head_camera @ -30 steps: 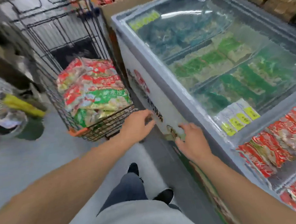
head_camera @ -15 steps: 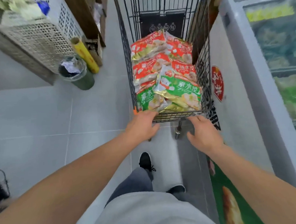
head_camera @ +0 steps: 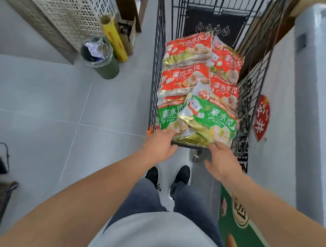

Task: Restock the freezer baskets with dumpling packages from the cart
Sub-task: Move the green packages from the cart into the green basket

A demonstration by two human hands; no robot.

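Head view shows our left hand (head_camera: 159, 145) and right hand (head_camera: 220, 159) spread at the cart's (head_camera: 156, 70) near edge, reaching for the green bag (head_camera: 213, 120) on top, easiest to grab.

The cart (head_camera: 156, 70) is a black wire trolley standing just beside the white freezer (head_camera: 308, 114), its near end low against the grey floor. Inside lies a loose heap of dumpling packages — red packs (head_camera: 188, 75) toward the far end, overlapping one another flat or slightly tilted, some with gold foil edges. At the near end sit two green packs: the left one (head_camera: 170, 117) partly buried, the right one (head_camera: 218, 120) on top, tilted, its gold edge lying over the cart's front rim. Of the freezer only the side wall shows — baskets out of sight.
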